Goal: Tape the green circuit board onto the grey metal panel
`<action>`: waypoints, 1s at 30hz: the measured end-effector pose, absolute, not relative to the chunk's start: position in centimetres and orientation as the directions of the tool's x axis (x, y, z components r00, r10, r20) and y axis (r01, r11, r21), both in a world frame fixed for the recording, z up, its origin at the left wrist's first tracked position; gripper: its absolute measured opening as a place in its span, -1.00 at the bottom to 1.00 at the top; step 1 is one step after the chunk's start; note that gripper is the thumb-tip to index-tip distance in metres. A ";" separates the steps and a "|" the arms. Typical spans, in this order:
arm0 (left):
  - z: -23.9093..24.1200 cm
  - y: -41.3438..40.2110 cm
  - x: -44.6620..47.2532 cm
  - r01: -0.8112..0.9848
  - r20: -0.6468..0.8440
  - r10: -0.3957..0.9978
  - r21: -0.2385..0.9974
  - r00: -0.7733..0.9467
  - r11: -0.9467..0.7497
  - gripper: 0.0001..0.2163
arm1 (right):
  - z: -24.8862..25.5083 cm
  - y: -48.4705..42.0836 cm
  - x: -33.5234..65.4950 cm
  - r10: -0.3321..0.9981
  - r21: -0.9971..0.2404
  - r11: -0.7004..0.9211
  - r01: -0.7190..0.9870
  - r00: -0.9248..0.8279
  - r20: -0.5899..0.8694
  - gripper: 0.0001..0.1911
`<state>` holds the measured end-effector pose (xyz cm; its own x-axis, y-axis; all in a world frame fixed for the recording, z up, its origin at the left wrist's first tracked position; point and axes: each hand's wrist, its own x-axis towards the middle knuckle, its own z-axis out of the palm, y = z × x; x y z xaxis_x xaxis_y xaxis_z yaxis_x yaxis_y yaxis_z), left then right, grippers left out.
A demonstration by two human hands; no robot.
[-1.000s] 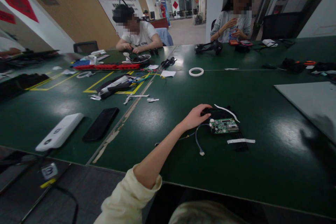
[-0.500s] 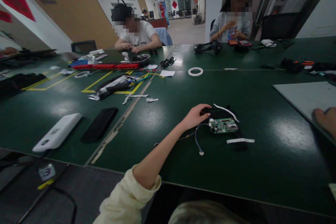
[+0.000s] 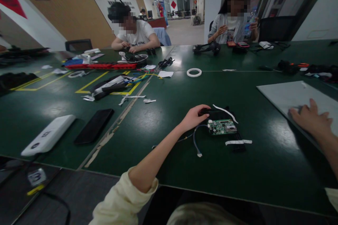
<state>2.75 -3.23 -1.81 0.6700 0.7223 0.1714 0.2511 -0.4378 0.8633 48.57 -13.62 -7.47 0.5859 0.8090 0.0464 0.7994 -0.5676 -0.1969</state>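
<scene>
My left hand [image 3: 195, 116] is closed on the left end of a black plastic part [image 3: 218, 114] lying on the table. Against that part's near side sits a green circuit board [image 3: 223, 127], with a dark cable [image 3: 194, 137] running from its left side to a white plug. One strip of white tape [image 3: 226, 111] curves over the black part, and a second white strip [image 3: 239, 142] crosses a black piece below the board. On the right, my right hand [image 3: 313, 117] is open, fingers spread, over a light grey flat panel [image 3: 298, 93]; whether it presses on the panel I cannot tell.
A roll of white tape [image 3: 194, 72] lies farther back. To the left are a black phone [image 3: 94, 126], a white power bank [image 3: 49, 135] and a black device with wires [image 3: 111, 86]. Two people sit across the green table [image 3: 158, 130], one holding a bottle [image 3: 249, 24].
My right hand has moved left over the grey panel and its fingers have spread. My left hand keeps its place on the black part. The person opposite has raised a bottle to the side.
</scene>
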 end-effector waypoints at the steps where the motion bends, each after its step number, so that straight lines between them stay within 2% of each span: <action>1: -1.7 -3.3 2.8 0.235 0.169 0.726 0.876 0.667 -0.420 -0.73 | -7.3 -13.3 47.7 0.812 -0.202 -0.565 0.800 0.582 0.036 -0.22; 9: -1.4 -3.2 2.8 0.134 0.045 0.781 0.977 0.622 -0.163 -0.72 | -6.3 -11.7 40.2 0.949 -0.187 -0.257 0.948 0.284 0.136 -0.39; 15: -0.5 -3.1 2.6 0.025 -0.007 0.809 1.000 0.587 -0.010 -0.69 | -5.5 -11.8 35.1 0.979 -0.128 -0.060 0.990 0.083 0.184 -0.38; 18: 0.2 -3.0 2.3 -0.018 0.000 0.816 1.000 0.578 0.013 -0.70 | -4.9 -12.3 32.8 0.980 -0.149 0.031 0.988 -0.001 0.199 -0.37; 24: 1.7 -2.6 1.4 -0.060 0.027 0.823 0.998 0.568 0.009 -0.70 | -3.4 -13.8 28.6 0.961 -0.322 0.209 0.923 -0.133 0.242 -0.29; 30: 1.9 -2.1 0.6 -0.059 0.040 0.843 0.998 0.536 -0.010 -0.69 | -2.3 -14.6 26.2 0.943 -0.612 0.317 0.725 -0.172 0.284 -0.31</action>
